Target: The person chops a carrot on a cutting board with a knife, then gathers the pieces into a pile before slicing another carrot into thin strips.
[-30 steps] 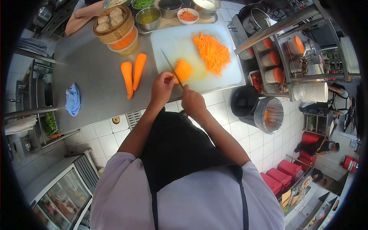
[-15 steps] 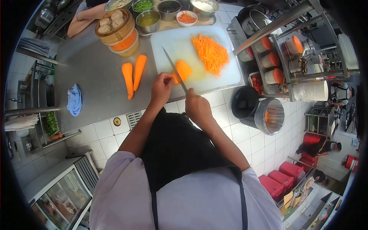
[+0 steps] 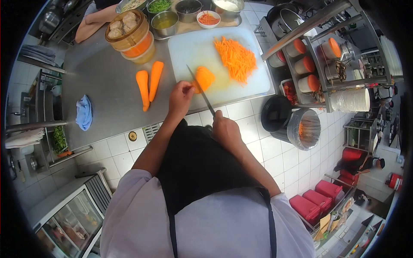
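Note:
My right hand [image 3: 226,130] is wrapped round the handle of a long knife [image 3: 202,93], whose blade slants up and left across sliced carrot [image 3: 204,78] on the white cutting board [image 3: 185,45]. My left hand [image 3: 182,96] has its fingers bent together against the left edge of the carrot slices, pressing them at the board's lower left. A heap of shredded carrot [image 3: 235,59] lies on the right part of the board. Left of the board, peeled carrots [image 3: 156,79] rest on the steel table [image 3: 114,101].
A bamboo steamer of dumplings [image 3: 129,34] stands behind the carrots, near another person's arm [image 3: 95,21]. Bowls [image 3: 164,23] line the back. A blue cloth [image 3: 84,112] lies left. A shelf post [image 3: 307,30] and a lined bin [image 3: 303,130] are at the right.
My right hand has drawn the knife back toward me and slightly right, so its tip sits lower over the carrot. My left hand has barely moved.

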`<state>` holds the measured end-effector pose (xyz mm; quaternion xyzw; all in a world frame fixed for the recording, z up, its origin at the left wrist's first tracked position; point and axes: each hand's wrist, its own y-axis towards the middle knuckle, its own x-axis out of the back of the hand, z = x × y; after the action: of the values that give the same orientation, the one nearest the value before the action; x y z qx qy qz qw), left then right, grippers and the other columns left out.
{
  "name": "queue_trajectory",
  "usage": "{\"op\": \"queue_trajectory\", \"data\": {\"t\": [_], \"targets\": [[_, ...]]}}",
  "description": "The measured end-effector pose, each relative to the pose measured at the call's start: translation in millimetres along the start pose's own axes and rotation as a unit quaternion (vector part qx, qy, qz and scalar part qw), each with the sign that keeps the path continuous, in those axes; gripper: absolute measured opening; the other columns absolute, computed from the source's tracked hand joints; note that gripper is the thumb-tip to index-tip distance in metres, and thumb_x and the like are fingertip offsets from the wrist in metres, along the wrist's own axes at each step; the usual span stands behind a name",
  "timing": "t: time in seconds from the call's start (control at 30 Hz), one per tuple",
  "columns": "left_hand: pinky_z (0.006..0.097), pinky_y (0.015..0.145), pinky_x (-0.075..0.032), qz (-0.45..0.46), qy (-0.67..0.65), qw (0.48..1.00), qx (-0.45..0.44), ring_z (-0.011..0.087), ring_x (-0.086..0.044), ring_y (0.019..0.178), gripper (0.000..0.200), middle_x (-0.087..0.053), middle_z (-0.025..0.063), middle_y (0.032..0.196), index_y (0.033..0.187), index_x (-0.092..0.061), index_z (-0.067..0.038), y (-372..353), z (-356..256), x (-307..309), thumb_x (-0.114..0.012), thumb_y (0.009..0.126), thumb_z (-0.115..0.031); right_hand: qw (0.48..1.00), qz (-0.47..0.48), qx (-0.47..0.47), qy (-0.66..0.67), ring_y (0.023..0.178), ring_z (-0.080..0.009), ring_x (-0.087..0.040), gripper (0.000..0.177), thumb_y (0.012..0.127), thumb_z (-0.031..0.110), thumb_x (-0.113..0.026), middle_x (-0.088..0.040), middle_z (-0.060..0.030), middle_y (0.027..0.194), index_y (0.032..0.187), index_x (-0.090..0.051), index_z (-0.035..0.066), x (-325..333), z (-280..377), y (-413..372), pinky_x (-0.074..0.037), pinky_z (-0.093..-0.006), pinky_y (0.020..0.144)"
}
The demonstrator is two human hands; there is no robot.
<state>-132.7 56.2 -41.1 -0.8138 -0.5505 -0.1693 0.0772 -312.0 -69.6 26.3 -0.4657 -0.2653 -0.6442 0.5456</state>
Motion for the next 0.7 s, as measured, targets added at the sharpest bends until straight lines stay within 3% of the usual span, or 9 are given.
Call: {"op": "queue_trajectory", "data": {"t": [0.7], "targets": [[0.0311,0.077,-0.055,-0.004,0.023,1.0,0.002,0.0174,-0.07,0.086,0.019,-0.073,0.0087,0.099,0.108,-0.066,-0.002,-2.3,-8.1,-0.4,-0.074,0.096,-0.016,1.0,-0.002,-0.009,0.016,0.064,-0.044,-0.07,0.009,0.09,0.003,-0.057,-0.068,-0.0259,0.069,0.093,-0.05,-0.002,36.4,23.1,-17.6,-0.056,-0.0526,0.058]]}}
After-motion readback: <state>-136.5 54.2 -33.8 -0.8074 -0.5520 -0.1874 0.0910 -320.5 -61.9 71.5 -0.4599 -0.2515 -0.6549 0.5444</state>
